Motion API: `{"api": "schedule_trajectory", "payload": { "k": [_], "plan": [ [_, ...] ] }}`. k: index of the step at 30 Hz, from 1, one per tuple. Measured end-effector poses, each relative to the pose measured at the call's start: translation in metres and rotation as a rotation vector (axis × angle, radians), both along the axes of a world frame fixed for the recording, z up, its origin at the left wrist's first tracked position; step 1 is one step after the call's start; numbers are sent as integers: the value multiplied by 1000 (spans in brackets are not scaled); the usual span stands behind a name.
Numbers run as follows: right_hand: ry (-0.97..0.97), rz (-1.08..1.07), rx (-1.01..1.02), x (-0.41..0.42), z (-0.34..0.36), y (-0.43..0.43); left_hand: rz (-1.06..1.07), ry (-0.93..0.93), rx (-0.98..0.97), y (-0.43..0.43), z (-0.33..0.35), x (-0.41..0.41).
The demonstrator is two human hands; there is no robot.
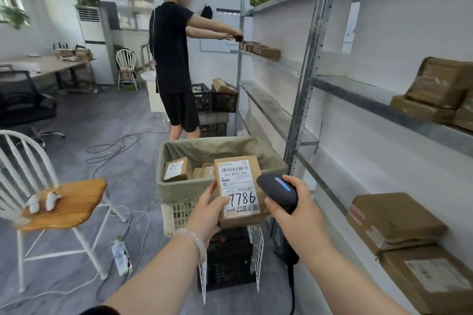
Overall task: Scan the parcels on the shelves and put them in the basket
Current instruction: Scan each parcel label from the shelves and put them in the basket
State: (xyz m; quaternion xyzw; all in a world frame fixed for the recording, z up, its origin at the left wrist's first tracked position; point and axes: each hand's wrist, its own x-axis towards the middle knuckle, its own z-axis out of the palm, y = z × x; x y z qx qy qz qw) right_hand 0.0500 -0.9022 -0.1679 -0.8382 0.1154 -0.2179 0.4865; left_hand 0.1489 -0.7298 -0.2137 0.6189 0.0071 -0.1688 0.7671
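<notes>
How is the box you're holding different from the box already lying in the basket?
The held box is up in the left hand, above the basket's front rim; the basket box rests inside, at its left. The held box's label faces the camera with big handwritten digits; the basket box's label is smaller and shows no such writing. The right hand aims a scanner at the held box only. Both are brown cardboard with white labels.

Brown cardboard parcel [238, 190] with a white shipping label [239, 188], black barcodes and handwritten black digits on it. The scanner [279, 193] is black with a blue and red glowing strip. Basket [179, 212] is off-white lattice, lined with an olive-drab bag [204, 147]; black crate [227, 261] under it. Pale milky bangle [195, 240] on the wrist. Chair [61, 202] has white spindles and an orange-tan wood seat. Floor [122, 115] is mottled grey, shelving [304, 100] silver-grey metal.
</notes>
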Motion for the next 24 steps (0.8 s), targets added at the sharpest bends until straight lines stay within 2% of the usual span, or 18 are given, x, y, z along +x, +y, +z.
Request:
{"api": "schedule_trajectory", "payload": {
  "k": [8,15,19,24],
  "plan": [
    [4,-16,127,102,-19,31,-26,43,57,23,-8,93],
    [19,-40,207,201,-26,71,-66,-3,221,59,-11,186],
    [37,-56,224,240,-32,80,-121,-32,296,67,-16,224],
    [104,-57,216,288,-42,79,-89,4,374,67,-31,268]
  ]
}}
